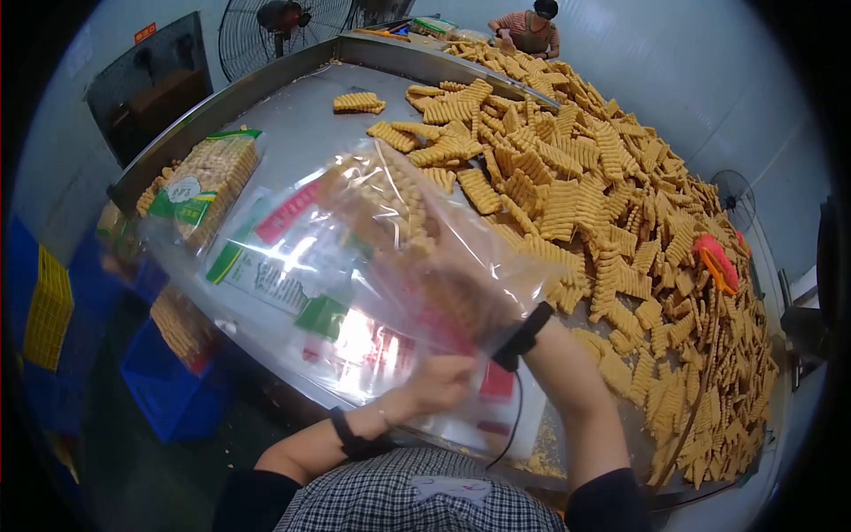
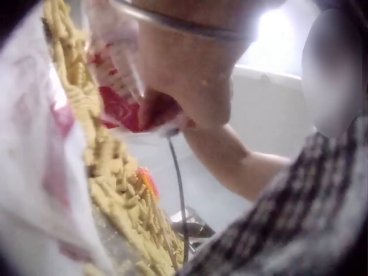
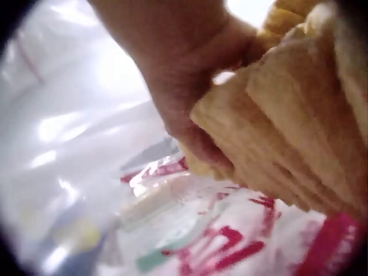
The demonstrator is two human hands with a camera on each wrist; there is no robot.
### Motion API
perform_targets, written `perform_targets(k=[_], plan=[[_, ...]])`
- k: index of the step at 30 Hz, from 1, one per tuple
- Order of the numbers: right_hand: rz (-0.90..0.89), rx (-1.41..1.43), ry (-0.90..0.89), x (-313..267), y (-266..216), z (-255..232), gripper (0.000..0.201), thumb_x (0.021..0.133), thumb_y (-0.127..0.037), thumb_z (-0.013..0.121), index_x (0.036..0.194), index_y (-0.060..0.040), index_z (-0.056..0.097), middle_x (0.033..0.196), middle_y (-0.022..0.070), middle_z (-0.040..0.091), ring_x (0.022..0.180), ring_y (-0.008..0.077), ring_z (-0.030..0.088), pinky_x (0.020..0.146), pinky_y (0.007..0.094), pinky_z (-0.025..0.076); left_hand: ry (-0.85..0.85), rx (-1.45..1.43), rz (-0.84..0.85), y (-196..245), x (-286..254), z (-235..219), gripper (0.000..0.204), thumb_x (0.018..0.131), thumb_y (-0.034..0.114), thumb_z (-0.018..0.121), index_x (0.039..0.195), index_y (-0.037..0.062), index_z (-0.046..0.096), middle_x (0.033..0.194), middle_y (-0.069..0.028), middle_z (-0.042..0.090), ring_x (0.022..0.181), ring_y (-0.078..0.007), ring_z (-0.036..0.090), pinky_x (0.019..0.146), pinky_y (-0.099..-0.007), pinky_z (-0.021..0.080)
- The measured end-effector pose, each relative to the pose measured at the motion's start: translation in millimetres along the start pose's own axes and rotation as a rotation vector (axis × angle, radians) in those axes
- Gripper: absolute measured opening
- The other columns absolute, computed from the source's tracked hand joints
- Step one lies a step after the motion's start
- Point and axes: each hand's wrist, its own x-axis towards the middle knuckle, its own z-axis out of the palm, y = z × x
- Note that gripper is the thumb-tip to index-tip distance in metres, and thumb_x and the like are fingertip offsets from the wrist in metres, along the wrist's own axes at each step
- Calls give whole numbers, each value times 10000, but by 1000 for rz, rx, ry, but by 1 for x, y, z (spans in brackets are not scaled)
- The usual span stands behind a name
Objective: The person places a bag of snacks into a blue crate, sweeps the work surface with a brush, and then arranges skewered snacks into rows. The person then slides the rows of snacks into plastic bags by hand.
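A clear plastic bag with red and green print (image 1: 355, 257) lies tilted across the middle of the head view. Inside it the right hand (image 1: 461, 275) holds a stack of ridged yellow snack pieces (image 1: 390, 199). In the right wrist view its fingers (image 3: 204, 146) curl against the stack (image 3: 276, 121), with printed film below. The left hand (image 1: 439, 383) pinches the bag's near edge; in the left wrist view that hand (image 2: 184, 75) has its fingers bent on the film, beside a red printed patch (image 2: 121, 109).
A large heap of loose pieces (image 1: 567, 177) covers the table's right side. A filled bag (image 1: 208, 186) lies at the left edge. Flat printed bags (image 1: 275, 284) lie on the metal table (image 1: 301, 102). Blue crates (image 1: 168, 381) stand below left; another person (image 1: 532, 34) is behind the heap.
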Motion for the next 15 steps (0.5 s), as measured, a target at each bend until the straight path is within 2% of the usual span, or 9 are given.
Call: perform_targets(k=[2, 3, 5, 6, 8, 11, 13, 14, 15], plan=[[-416, 1072, 45, 42, -2, 61, 734, 750, -325, 705, 1344, -1, 420, 1138, 262, 581, 1028, 377, 584, 883, 392, 477, 84, -1, -114, -4, -14, -33, 38, 715, 47, 566, 747, 64, 577, 671, -130, 565, 614, -303, 589, 569, -402, 472], [-418, 1074, 52, 50, -15, 71, 734, 750, -325, 705, 1344, -1, 420, 1138, 262, 581, 1028, 377, 584, 883, 392, 477, 81, 97, -101, -6, -23, -48, 52, 711, 42, 568, 755, 61, 587, 674, -132, 568, 611, -310, 584, 564, -399, 470], [-235, 1465, -264, 63, -43, 87, 887, 577, -252, 842, 1314, 15, 426, 883, 162, 627, 848, 299, 615, 762, 405, 494, 76, 198, -88, -1, -36, -66, 66, 707, 37, 570, 764, 58, 597, 677, -133, 571, 609, -316, 580, 559, -396, 468], [-240, 1468, -258, 64, -64, 78, 887, 577, -252, 842, 1314, 15, 426, 883, 162, 627, 848, 299, 615, 762, 405, 494, 65, 200, 47, 8, -41, -73, 62, 684, 21, 588, 742, 41, 583, 675, -129, 575, 593, -319, 580, 549, -376, 470], [-467, 267, 453, 62, -99, 66, 821, 600, -291, 811, 1286, -9, 460, 876, 182, 621, 817, 343, 617, 755, 437, 488, 39, 195, 178, 20, -45, -86, 73, 660, 6, 605, 721, 25, 568, 673, -124, 580, 578, -321, 581, 539, -356, 471], [-576, 188, 235, 61, -132, 92, 650, 700, -321, 727, 1250, -59, 501, 991, 197, 613, 921, 369, 593, 799, 461, 466, 48, 4, 166, 21, -47, -97, 72, 689, 26, 637, 746, 11, 596, 719, -148, 627, 614, -321, 612, 552, -354, 484], [-642, 188, 172, 53, -145, 122, 640, 701, -309, 714, 1263, -86, 502, 1059, 212, 583, 934, 381, 570, 797, 466, 456, -148, 122, -185, 14, -62, -97, 73, 762, 73, 649, 799, 12, 639, 738, -173, 643, 657, -322, 636, 589, -350, 497], [-707, 251, 84, 52, -141, 153, 705, 655, -325, 734, 1284, -117, 495, 1040, 209, 573, 940, 383, 571, 793, 472, 456, -375, 335, -344, 12, -68, -104, 148, 801, 155, 678, 868, 23, 671, 744, -181, 650, 699, -317, 651, 626, -353, 503], [-771, 315, -7, 52, -137, 181, 771, 609, -340, 754, 1306, -147, 488, 1022, 206, 564, 946, 384, 571, 789, 479, 456, -314, 213, -435, 19, -70, -117, 167, 798, 174, 688, 871, 25, 673, 733, -165, 652, 693, -298, 651, 630, -358, 501]])
